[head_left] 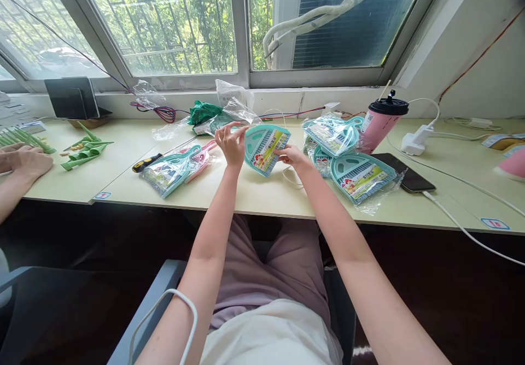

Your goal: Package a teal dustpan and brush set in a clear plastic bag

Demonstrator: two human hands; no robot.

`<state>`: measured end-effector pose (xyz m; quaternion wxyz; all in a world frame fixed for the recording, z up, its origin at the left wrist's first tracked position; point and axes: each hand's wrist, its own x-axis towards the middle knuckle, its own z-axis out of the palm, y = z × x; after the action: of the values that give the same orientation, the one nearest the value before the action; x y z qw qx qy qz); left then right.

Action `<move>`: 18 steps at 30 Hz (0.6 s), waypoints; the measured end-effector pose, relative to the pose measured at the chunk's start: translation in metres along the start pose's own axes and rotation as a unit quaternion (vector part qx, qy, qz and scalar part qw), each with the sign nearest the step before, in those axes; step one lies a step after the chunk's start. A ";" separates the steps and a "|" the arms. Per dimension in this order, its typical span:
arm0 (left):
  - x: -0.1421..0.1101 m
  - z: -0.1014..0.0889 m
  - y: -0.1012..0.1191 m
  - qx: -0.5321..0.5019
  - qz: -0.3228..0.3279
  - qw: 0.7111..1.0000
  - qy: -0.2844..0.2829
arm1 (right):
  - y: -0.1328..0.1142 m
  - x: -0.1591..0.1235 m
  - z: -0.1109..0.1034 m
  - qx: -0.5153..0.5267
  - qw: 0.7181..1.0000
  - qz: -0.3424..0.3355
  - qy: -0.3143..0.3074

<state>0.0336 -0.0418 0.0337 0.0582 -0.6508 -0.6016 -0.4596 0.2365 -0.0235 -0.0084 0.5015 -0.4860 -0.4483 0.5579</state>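
One teal piece (261, 142), above the counter (274, 201), between our hands, label slanting up rightward: our right fingers (283, 152) pinched its right edge; our left fingers (224, 131), narrow, neared its upper left, contact unclear.

Labels (270, 151) seem too blurred to read.

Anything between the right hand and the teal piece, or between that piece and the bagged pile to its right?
Nothing visible between the right hand and the teal piece; its fingers are on the piece's right edge. Towards the bagged pile, the right hand itself is in the way, with a thin white cable loop low on the table.
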 end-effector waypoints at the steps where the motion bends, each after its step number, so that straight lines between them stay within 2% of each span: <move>1: -0.001 0.001 0.000 0.007 0.017 1.000 -0.013 | 0.001 0.000 0.001 -0.005 1.000 0.002 -0.003; 4: -0.003 0.001 0.002 0.014 0.060 0.997 -0.051 | 0.005 -0.001 0.005 0.014 1.000 -0.011 -0.005; 7: -0.006 -0.001 0.006 -0.001 0.045 0.998 -0.043 | 0.006 -0.003 0.009 0.054 0.998 -0.045 0.007; 10: -0.005 -0.001 0.009 -0.075 -0.019 0.996 0.047 | 0.004 -0.006 0.012 0.092 0.993 -0.074 0.020; 12: -0.002 0.003 0.007 -0.146 -0.046 0.980 0.125 | 0.002 -0.008 0.013 0.115 0.989 -0.091 0.022; 14: 0.004 0.011 0.001 -0.218 -0.060 0.959 0.174 | 0.002 -0.010 0.013 0.129 0.986 -0.105 0.025; 15: 0.007 0.016 -0.003 -0.261 -0.067 0.948 0.170 | 0.002 -0.011 0.013 0.132 0.985 -0.111 0.028; 16: 0.010 0.021 -0.007 -0.312 -0.076 0.936 0.141 | 0.002 -0.011 0.013 0.133 0.984 -0.117 0.030; 18: 0.014 0.030 -0.017 -0.428 -0.092 0.899 0.014 | 0.004 -0.011 0.013 0.132 0.983 -0.125 0.031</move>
<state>0.0339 -0.0084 0.0176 -0.2600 -0.5483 -0.4029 -0.6852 0.2232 -0.0345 -0.0093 0.6408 -0.3728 -0.4121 0.5297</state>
